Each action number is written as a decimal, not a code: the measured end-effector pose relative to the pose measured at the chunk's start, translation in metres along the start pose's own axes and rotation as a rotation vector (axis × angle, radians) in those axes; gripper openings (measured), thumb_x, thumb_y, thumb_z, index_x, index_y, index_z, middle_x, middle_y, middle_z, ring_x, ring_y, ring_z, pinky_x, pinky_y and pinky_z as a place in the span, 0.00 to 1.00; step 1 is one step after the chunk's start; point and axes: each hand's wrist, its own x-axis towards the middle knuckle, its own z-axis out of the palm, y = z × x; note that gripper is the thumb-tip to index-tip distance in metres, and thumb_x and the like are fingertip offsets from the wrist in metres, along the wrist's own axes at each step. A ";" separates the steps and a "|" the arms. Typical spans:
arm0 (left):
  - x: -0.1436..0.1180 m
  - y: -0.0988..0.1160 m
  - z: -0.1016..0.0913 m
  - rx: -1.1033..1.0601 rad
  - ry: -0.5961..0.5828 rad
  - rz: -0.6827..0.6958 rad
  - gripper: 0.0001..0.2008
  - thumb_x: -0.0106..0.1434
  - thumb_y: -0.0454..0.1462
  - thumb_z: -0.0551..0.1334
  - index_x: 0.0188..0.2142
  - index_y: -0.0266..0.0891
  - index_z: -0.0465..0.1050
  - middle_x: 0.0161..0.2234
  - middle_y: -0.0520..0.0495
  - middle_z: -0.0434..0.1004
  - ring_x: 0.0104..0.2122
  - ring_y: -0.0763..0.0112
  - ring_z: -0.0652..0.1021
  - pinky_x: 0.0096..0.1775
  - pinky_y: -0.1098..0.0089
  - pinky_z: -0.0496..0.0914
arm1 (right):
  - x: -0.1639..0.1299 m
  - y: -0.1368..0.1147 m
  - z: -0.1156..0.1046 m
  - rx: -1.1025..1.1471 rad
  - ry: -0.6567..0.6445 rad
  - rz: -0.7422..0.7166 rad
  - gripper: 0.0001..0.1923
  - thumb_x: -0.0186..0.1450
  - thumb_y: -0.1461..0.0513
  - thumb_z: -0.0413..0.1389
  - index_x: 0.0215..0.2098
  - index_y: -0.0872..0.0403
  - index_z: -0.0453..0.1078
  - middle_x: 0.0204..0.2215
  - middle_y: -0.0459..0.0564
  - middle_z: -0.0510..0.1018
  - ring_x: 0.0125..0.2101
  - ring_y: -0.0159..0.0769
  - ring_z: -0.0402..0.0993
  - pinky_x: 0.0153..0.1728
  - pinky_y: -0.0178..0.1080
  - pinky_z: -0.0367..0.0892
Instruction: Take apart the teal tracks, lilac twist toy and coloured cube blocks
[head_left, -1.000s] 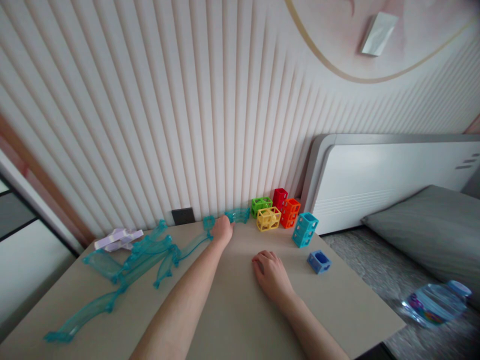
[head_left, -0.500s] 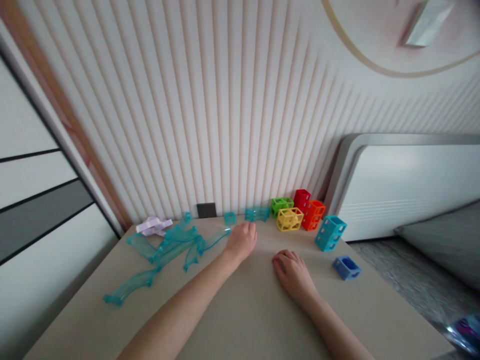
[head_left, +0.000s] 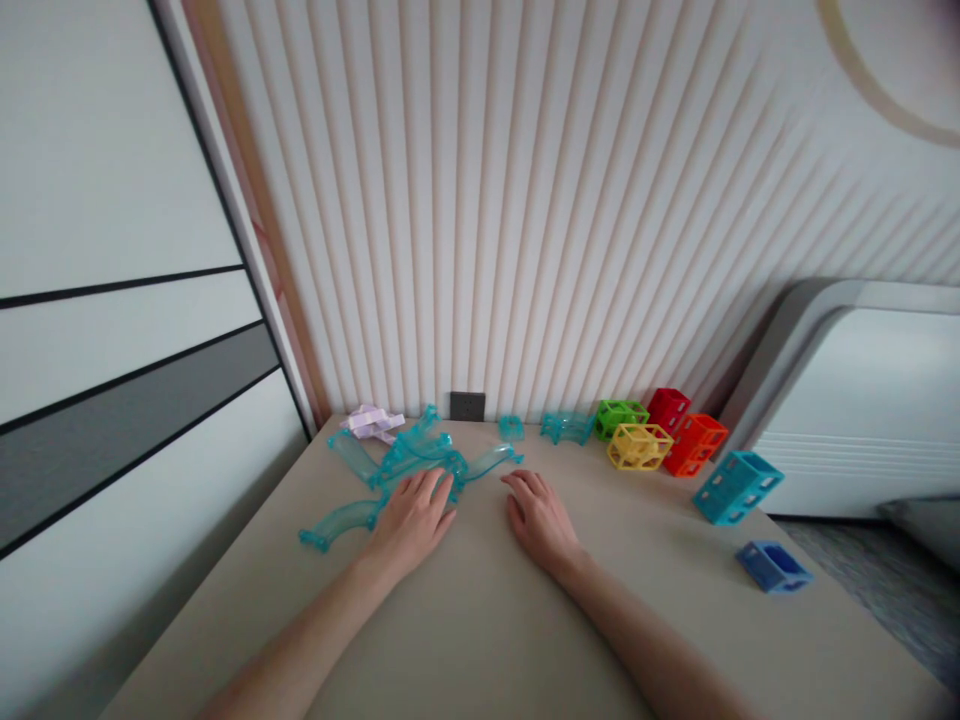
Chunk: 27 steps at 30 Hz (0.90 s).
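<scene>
My left hand (head_left: 411, 518) lies palm down on a pile of clear teal track pieces (head_left: 411, 458), its fingers spread over them. My right hand (head_left: 538, 516) rests flat on the beige table (head_left: 480, 620) just right of the pile, fingers apart, holding nothing, with its fingertips near the end of one teal track. A curved teal track (head_left: 339, 522) lies left of my left hand. Further back sit a small teal connector (head_left: 511, 427) and a short teal curved piece (head_left: 567, 427).
Hollow cube blocks stand at the back right: green (head_left: 620, 417), yellow (head_left: 639, 446), red (head_left: 668, 407), orange (head_left: 694, 444), a teal double block (head_left: 738, 486) and a blue one (head_left: 773, 566). Lilac pieces (head_left: 372, 421) lie by the wall. A wall socket (head_left: 466, 406) is behind.
My view has swung left. My left hand drew back from the far short teal piece onto the track pile. My right hand slid left and forward toward the pile.
</scene>
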 end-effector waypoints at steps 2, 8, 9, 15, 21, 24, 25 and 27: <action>-0.001 -0.003 0.006 -0.060 -0.023 -0.030 0.17 0.68 0.37 0.58 0.56 0.42 0.70 0.55 0.41 0.72 0.54 0.56 0.74 0.53 0.57 0.70 | 0.015 -0.011 0.014 -0.057 0.035 0.012 0.22 0.66 0.68 0.51 0.57 0.51 0.69 0.55 0.57 0.73 0.54 0.46 0.69 0.56 0.49 0.66; -0.005 -0.003 0.017 -0.172 -0.023 -0.054 0.14 0.68 0.33 0.57 0.52 0.44 0.73 0.52 0.43 0.75 0.51 0.59 0.77 0.53 0.60 0.73 | 0.041 -0.023 0.033 -0.103 0.041 -0.085 0.28 0.66 0.67 0.53 0.64 0.52 0.64 0.68 0.58 0.58 0.65 0.50 0.56 0.62 0.52 0.59; -0.006 -0.002 0.016 -0.188 -0.016 -0.061 0.14 0.68 0.33 0.57 0.51 0.44 0.74 0.52 0.43 0.75 0.51 0.59 0.77 0.53 0.60 0.73 | 0.042 -0.023 0.033 -0.096 0.023 -0.109 0.27 0.66 0.66 0.53 0.64 0.52 0.64 0.68 0.57 0.59 0.65 0.50 0.56 0.63 0.52 0.58; -0.008 -0.001 0.012 -0.226 -0.012 -0.139 0.18 0.69 0.30 0.52 0.53 0.43 0.72 0.57 0.42 0.72 0.50 0.60 0.79 0.51 0.63 0.75 | 0.042 -0.021 0.032 -0.095 -0.037 -0.114 0.21 0.69 0.64 0.52 0.59 0.52 0.70 0.61 0.58 0.69 0.62 0.48 0.63 0.63 0.52 0.58; -0.008 0.000 0.012 -0.266 -0.053 -0.187 0.19 0.67 0.26 0.51 0.52 0.42 0.71 0.58 0.40 0.72 0.52 0.60 0.78 0.52 0.64 0.74 | 0.044 -0.023 0.032 -0.118 -0.062 -0.122 0.21 0.71 0.62 0.51 0.61 0.52 0.68 0.61 0.58 0.70 0.62 0.48 0.63 0.63 0.53 0.57; -0.008 0.000 0.017 -0.276 -0.076 -0.214 0.19 0.68 0.27 0.50 0.53 0.41 0.70 0.61 0.39 0.70 0.56 0.61 0.76 0.53 0.63 0.73 | 0.045 -0.024 0.031 -0.118 -0.091 -0.155 0.25 0.71 0.63 0.50 0.66 0.50 0.61 0.62 0.58 0.69 0.63 0.46 0.62 0.64 0.53 0.56; -0.008 0.000 0.018 -0.281 -0.079 -0.221 0.18 0.69 0.28 0.50 0.53 0.42 0.69 0.61 0.39 0.70 0.57 0.61 0.75 0.54 0.64 0.73 | 0.045 -0.024 0.031 -0.121 -0.104 -0.169 0.26 0.71 0.63 0.50 0.67 0.48 0.60 0.62 0.58 0.68 0.63 0.46 0.61 0.64 0.54 0.55; -0.008 0.000 0.021 -0.293 -0.068 -0.224 0.18 0.69 0.28 0.50 0.54 0.43 0.69 0.61 0.41 0.69 0.59 0.62 0.74 0.55 0.64 0.72 | 0.045 -0.025 0.030 -0.127 -0.114 -0.183 0.25 0.71 0.62 0.50 0.66 0.45 0.61 0.62 0.57 0.68 0.64 0.46 0.61 0.64 0.55 0.54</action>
